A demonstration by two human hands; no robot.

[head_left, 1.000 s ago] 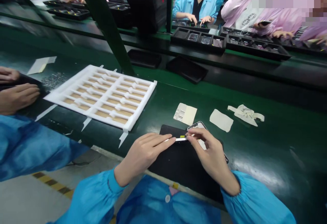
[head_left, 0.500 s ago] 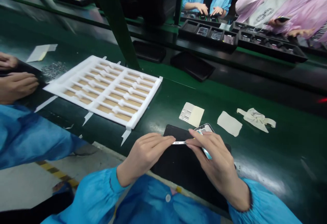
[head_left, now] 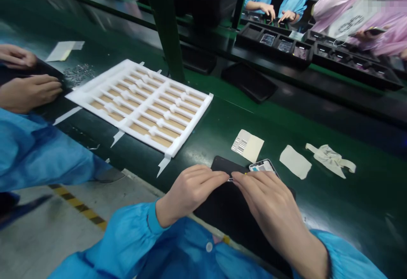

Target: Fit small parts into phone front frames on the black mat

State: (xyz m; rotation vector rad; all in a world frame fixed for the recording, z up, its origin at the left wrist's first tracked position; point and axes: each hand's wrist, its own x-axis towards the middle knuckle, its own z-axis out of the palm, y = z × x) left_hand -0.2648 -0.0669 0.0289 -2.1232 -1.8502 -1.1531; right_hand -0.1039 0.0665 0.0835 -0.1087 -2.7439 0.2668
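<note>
My left hand (head_left: pixel 195 190) is closed, its thumb and fingertips pinching the near edge of a dark-faced phone (head_left: pixel 224 165). From the other side, my right hand (head_left: pixel 270 202) grips the same edge, its fingertips almost meeting the left ones. A short silver strip of that edge shows between them; the rest is behind my fingers. Beyond my right fingers lies an opened phone housing (head_left: pixel 264 166) with white inner parts, partly covered by that hand. Under both hands spreads a black mat (head_left: pixel 222 209).
A white foam tray (head_left: pixel 173 149) with slots is taped down to my left. Past the phone lie a barcode label sheet (head_left: pixel 251 145), a white paper piece (head_left: pixel 295 162) and a crumpled strip (head_left: pixel 330 158). A co-worker's hands (head_left: pixel 34 88) are at far left; black bins (head_left: pixel 276 43) stand across.
My right fingers have come down and closed in toward the left ones, covering more of the phone edge and the housing. The whole view has shifted slightly.
</note>
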